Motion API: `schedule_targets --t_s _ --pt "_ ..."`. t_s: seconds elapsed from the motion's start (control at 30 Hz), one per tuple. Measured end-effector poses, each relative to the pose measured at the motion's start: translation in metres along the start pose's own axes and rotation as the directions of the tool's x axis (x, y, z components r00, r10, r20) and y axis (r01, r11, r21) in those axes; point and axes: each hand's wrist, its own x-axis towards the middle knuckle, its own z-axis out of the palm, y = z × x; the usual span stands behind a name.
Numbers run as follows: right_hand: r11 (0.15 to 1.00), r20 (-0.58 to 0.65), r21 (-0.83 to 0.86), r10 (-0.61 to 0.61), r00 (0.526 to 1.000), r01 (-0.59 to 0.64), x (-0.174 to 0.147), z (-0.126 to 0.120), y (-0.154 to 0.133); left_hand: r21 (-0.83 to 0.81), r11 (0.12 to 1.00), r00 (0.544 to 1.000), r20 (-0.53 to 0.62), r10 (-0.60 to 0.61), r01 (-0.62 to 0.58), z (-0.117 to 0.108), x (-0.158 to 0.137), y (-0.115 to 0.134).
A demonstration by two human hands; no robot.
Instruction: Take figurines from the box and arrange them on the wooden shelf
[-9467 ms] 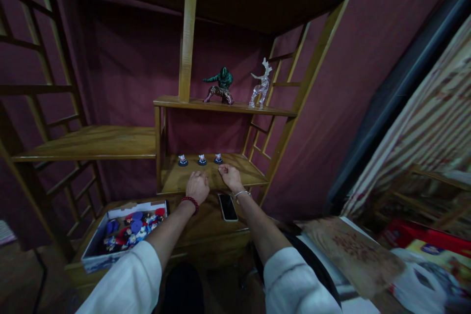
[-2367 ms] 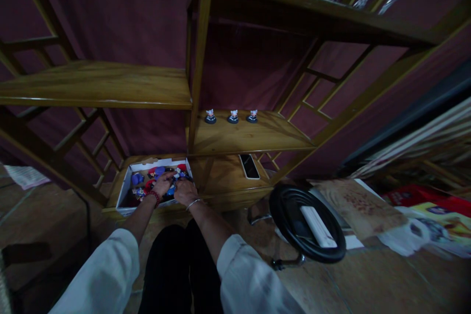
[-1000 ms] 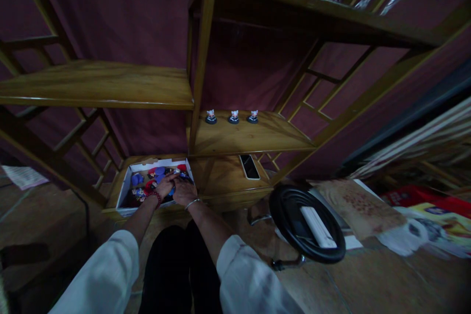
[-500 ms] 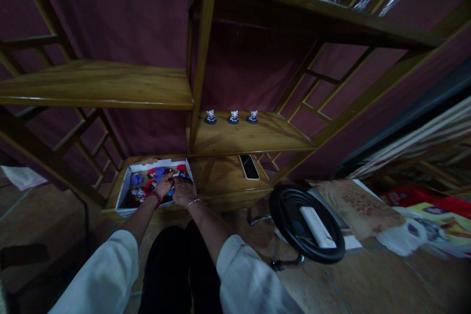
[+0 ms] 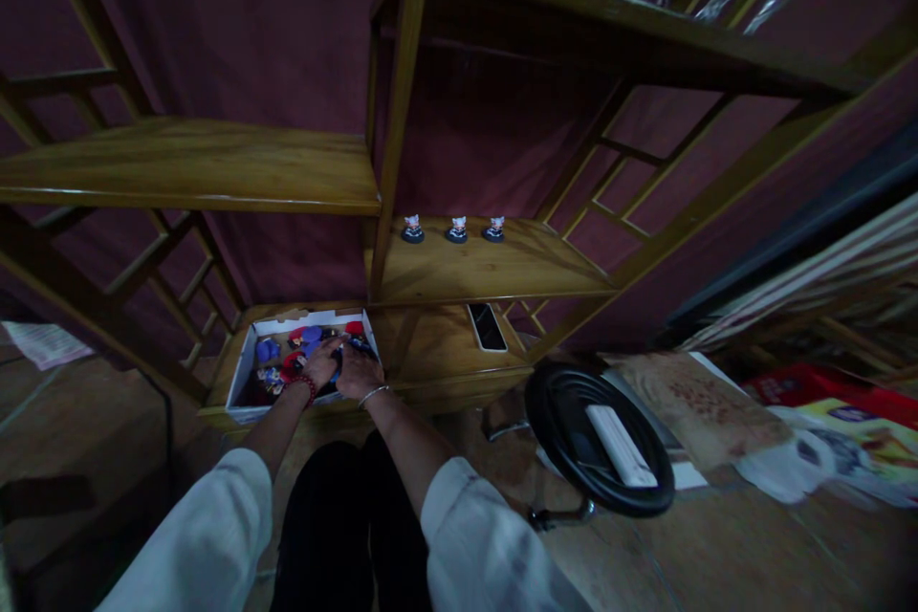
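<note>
Low on the left, a white cardboard box (image 5: 242,371) holds several small figures in red, blue and purple. Both my hands are inside its right half, close together. My left hand (image 5: 320,363), with a red bead bracelet at the wrist, has its fingers bent towards the right hand. My right hand (image 5: 359,373), wearing a silver bangle, curls beside it, back of the hand up. What they close on is hidden beneath the fingers; dark and blue bits show around them. Three small white-headed figurines on dark round bases, the middle figurine (image 5: 457,229) among them, stand upright in a row on the shelf (image 5: 488,273).
A phone (image 5: 488,327) lies on the lower wooden board right of the box. A black round stool (image 5: 537,402) carrying a white oblong box (image 5: 621,446) stands at right. An upper shelf (image 5: 193,167) overhangs the box. Plastic bags (image 5: 781,464) lie far right.
The view has shifted very slightly. Both hands stay in the box, with only small finger movement.
</note>
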Motion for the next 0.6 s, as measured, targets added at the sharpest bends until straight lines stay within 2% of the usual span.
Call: schedule_targets --t_s 0.1,0.33,0.5,0.6 --pt "1.000 0.000 0.005 -0.008 1.000 0.008 0.000 0.000 0.000 -0.052 0.999 1.000 -0.020 0.007 -0.008 0.002 0.003 -0.006" --pt "0.999 -0.022 -0.004 -0.033 0.999 0.032 -0.006 -0.005 -0.002 -0.194 0.979 0.986 -0.144 -0.084 0.055 0.001 0.002 -0.005" --pt "0.999 -0.033 -0.020 -0.049 0.998 0.048 -0.006 -0.006 0.000 -0.263 0.949 0.964 -0.152 -0.218 0.173 -0.004 -0.005 0.003" --pt "0.998 -0.050 -0.021 -0.068 0.996 0.067 -0.005 -0.003 0.001 -0.339 0.924 0.947 -0.198 -0.254 0.177 -0.005 -0.006 0.006"
